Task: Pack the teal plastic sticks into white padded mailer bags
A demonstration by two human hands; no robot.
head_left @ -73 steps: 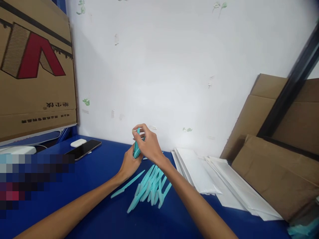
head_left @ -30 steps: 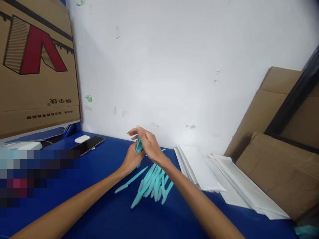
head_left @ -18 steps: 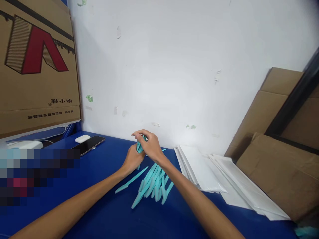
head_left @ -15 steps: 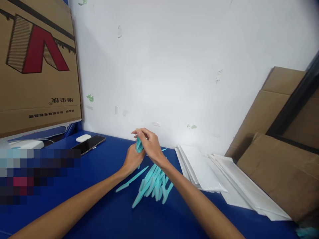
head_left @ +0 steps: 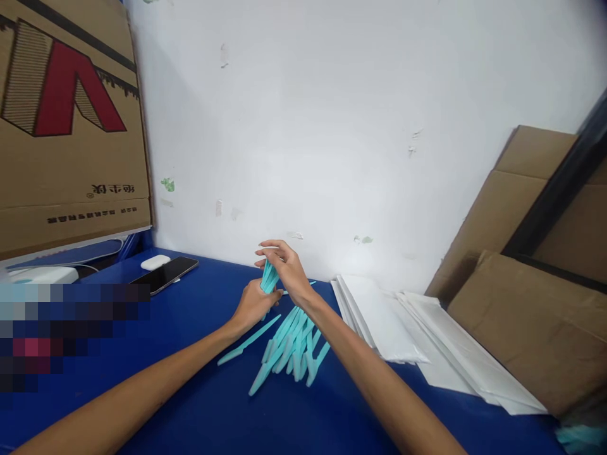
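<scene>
In the middle of the frame, a bunch of teal sticks [head_left: 269, 278], thin and smooth, nearly upright. Wrapped up snugly in the left hand [head_left: 255, 303]. Just above, the right hand [head_left: 288, 268], fingers bent and a little spread, close around the top of the bunch; hard to tell if gripping or only touching.

At the lower middle, a loose pile of sticks [head_left: 291, 347] in the same teal, crossed over each other, long and narrow with wider, paler ends pointing down the frame. Just left of the pile, a lone stick [head_left: 249, 341], lying at a slant, thin tip toward the upper right.

From the lower left corner, the left arm [head_left: 156, 392], stretched up toward the middle. From the lower right, the right arm [head_left: 370, 373], slanting in past the pile.

Under everything, a smooth blue worktop [head_left: 199, 411], with its back edge by a white wall [head_left: 294, 126] dotted with scuffed, peeling spots. Right of the right arm, flat white packets [head_left: 379, 322] in slanting stacks. Farther right, stiff brown cardboard [head_left: 512, 328] and a dark bar [head_left: 551, 196].

At upper left, a big brown box [head_left: 71, 170] with a red shape on it. Lower down, a flat black phone [head_left: 168, 275] beside a small, rounded white case [head_left: 155, 262].

Room for moving: between the phone and the left arm, between both arms at the bottom, and above the hands.
</scene>
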